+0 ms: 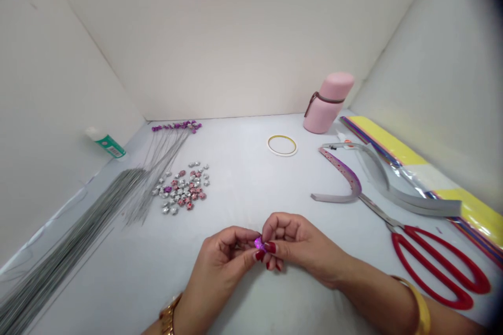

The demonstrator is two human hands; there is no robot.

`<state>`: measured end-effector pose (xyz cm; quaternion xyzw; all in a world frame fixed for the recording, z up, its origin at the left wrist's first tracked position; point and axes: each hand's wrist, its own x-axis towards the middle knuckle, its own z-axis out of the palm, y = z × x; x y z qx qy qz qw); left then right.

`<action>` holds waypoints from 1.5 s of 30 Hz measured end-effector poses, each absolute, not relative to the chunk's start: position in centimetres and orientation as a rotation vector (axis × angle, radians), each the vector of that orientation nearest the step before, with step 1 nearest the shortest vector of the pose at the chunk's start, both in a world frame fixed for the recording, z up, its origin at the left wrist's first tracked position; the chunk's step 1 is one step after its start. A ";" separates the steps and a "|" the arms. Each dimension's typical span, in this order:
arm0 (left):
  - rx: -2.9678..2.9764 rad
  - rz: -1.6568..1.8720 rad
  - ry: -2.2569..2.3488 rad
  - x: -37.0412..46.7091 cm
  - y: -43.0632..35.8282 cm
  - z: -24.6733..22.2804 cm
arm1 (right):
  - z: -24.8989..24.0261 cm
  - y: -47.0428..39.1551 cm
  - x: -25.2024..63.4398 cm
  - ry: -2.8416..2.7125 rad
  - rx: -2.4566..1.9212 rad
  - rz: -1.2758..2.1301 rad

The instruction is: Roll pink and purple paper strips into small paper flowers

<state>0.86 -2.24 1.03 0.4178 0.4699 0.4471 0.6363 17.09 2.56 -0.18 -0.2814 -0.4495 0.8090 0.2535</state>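
Observation:
A small shiny purple piece (259,243) is pinched between my two hands near the front middle of the table. My left hand (230,256) grips it from the left with thumb and forefinger. From the right, the thumb and forefinger of my right hand (293,243) close on the same piece. Fingertips cover part of it, so its full shape is hidden. Left of my hands lies a pile of small silver, pink and purple stars (184,188). Thin wires with purple tops (176,126) lie behind the pile.
Grey wires (70,241) lie at the left, below a green-and-white tube (111,146). A tape roll (282,145) and pink bottle (328,104) are behind. Paper strips (353,183), red-handled scissors (436,267) and yellow packets (393,152) occupy the right.

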 end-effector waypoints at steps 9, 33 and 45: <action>0.981 1.022 1.100 0.8 -2.2 0.8 | -0.1 2.9 17.3 -1.252 -0.723 2.252; 1.086 0.979 1.172 0.7 -2.8 0.0 | -0.2 2.7 17.1 -1.293 -0.838 2.188; 1.022 1.007 1.178 0.9 -2.6 0.6 | -0.3 2.3 16.8 -1.297 -0.875 2.116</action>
